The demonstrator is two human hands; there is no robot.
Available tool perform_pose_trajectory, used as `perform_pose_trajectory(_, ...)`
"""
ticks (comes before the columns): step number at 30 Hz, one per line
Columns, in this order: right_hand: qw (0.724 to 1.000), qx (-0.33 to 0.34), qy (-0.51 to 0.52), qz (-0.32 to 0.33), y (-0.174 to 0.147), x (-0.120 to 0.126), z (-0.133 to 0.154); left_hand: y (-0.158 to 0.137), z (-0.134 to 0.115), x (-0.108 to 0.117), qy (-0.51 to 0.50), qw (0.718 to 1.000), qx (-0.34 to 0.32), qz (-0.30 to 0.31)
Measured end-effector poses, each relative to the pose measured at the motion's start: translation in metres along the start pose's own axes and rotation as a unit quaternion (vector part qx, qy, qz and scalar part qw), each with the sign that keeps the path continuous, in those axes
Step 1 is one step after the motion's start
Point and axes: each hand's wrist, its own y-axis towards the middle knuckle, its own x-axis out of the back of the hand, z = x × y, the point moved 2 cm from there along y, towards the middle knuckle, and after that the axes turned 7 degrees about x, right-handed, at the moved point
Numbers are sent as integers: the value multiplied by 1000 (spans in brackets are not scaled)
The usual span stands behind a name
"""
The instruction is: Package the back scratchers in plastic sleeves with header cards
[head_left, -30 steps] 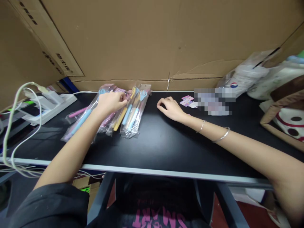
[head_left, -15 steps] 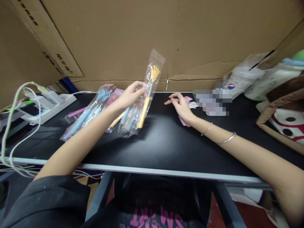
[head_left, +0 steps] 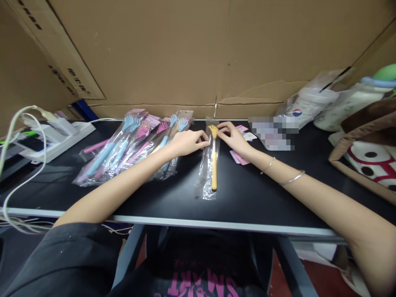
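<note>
Yellow back scratcher (head_left: pixel 214 165) in its clear bag (head_left: pixel 204 181) lies on the black tabletop (head_left: pixel 173 200) between the two hands, its long axis running away from the person, clawed head at the far end, handle toward the near edge. At far left sits a white power strip (head_left: pixel 66 144) with plugs and cables. Next comes a pile of bagged scratchers (head_left: pixel 116 150) in blue, pink and yellow, with the left forearm crossing in front. Left hand (head_left: pixel 187 143) has thumb and forefinger almost together at the bag's left margin, level with the slim shaft; whether they pinch film cannot be told. Scratcher lies just to its right. Right hand (head_left: pixel 234 140) is nearer the clawed head, its curved fingers right beside it; their grip, too, cannot be told. Pink cards (head_left: pixel 239 158) lie by the right wrist, and farther right stands a lidded cup (head_left: pixel 314 106) in clear plastic.
</note>
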Motion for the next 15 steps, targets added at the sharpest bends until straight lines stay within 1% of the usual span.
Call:
perform_pose_trajectory(2, 994, 32, -92, 46, -2, -3, 7, -4, 1, 9, 93, 995, 2, -36)
perform_pose_trajectory(4, 983, 50, -161, 76, -4, -5, 11, -7, 4, 20, 131, 988, -12, -78)
perform_pose_trajectory(7, 971, 54, -213, 94, -6, -7, 13, -15, 19, 41, 114, 981, -26, -155)
perform_pose_trajectory(9, 965, 53, -236, 101, -7, -8, 13, -22, 44, 57, 107, 976, -2, -188)
perform_pose_trajectory(10, 962, 54, -246, 102, -8, -8, 14, -25, 60, 64, 113, 976, 13, -187)
perform_pose_trajectory(12, 958, 56, -262, 98, -9, -8, 16, -32, 96, 72, 143, 976, 46, -160)
perform_pose_trajectory(15, 956, 55, -276, 88, -10, -8, 19, -43, 147, 72, 200, 967, 119, -103)
